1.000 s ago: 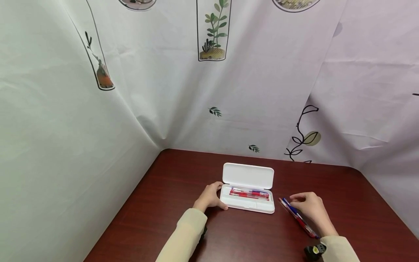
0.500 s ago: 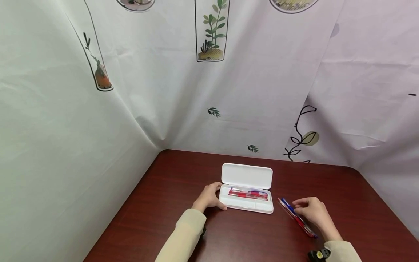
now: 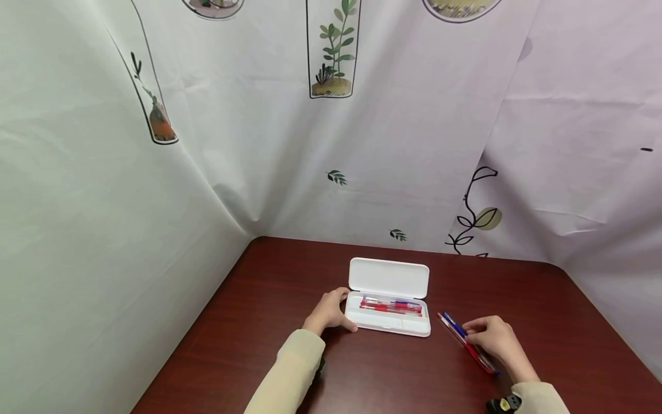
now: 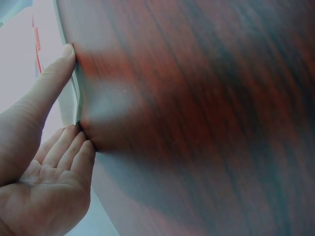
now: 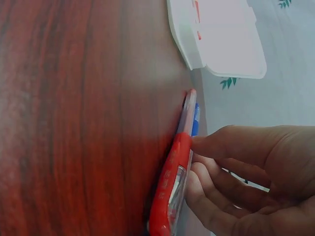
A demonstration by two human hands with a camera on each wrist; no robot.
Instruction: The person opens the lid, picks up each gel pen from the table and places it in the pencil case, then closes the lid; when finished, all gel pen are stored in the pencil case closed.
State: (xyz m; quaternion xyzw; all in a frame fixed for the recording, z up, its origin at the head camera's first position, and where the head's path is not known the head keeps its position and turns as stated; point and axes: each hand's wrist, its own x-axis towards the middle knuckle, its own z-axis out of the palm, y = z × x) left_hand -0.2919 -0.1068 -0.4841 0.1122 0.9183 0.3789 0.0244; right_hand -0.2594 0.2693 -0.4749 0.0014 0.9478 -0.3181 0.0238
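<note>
My left hand (image 3: 328, 310) grips the left end of a white pencil case (image 3: 390, 330), thumb on the near edge and fingers at the far side. Its lid (image 3: 389, 277) stands raised at the back. Several red and blue pens (image 3: 391, 307) lie inside. To the right of the case, red and blue pens (image 3: 468, 342) lie slantwise on the table. My right hand (image 3: 495, 338) is at their right side, thumb and fingers bent. In the right wrist view its thumb tip meets a red pen (image 5: 170, 191), with a blue pen (image 5: 196, 120) behind; whether it pinches one is unclear.
The dark red-brown wooden table (image 3: 393, 374) reaches back to a white curtain (image 3: 414, 144) printed with plants. Another curtain side (image 3: 103, 230) hangs along the left edge.
My right hand has drawn slightly toward me along the loose pens. The left hand still holds the case. The whole head view has shifted a little.
</note>
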